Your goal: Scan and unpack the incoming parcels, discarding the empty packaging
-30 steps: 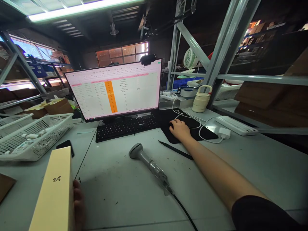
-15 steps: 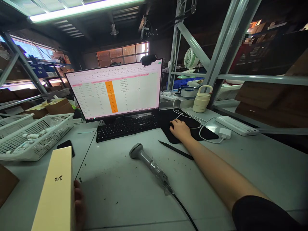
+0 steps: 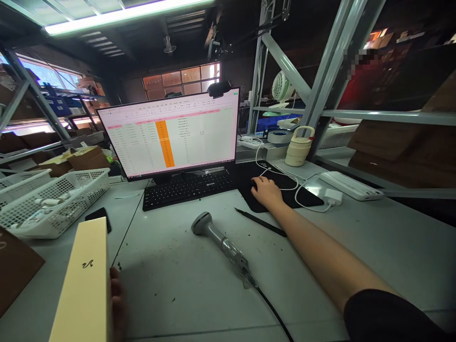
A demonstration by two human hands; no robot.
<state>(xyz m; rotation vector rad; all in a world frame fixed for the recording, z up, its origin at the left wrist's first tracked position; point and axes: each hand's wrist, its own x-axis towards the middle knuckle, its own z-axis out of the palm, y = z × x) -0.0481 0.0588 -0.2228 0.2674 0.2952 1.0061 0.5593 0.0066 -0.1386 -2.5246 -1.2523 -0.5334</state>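
Observation:
My right hand (image 3: 265,191) rests curled over a computer mouse on the black mouse pad (image 3: 306,195), right of the black keyboard (image 3: 188,188). The mouse itself is hidden under the fingers. My left hand (image 3: 117,299) grips the side of a long pale yellow box (image 3: 85,282) at the lower left; only fingertips show. A grey barcode scanner (image 3: 221,244) with a black cable lies on the grey table (image 3: 185,285) between my arms. A monitor (image 3: 171,134) shows a pink spreadsheet with an orange column.
A white mesh basket (image 3: 53,202) with small items stands at left, a dark phone (image 3: 98,216) beside it and a brown carton corner (image 3: 14,266) at the edge. A black pen (image 3: 260,222), white charger (image 3: 333,195), power strip (image 3: 349,186), cream bottle (image 3: 299,147) and shelf posts lie right.
The brown carton at the lower left has come further into view. The cursor on the screen has shifted slightly left. Both hands stay where they were.

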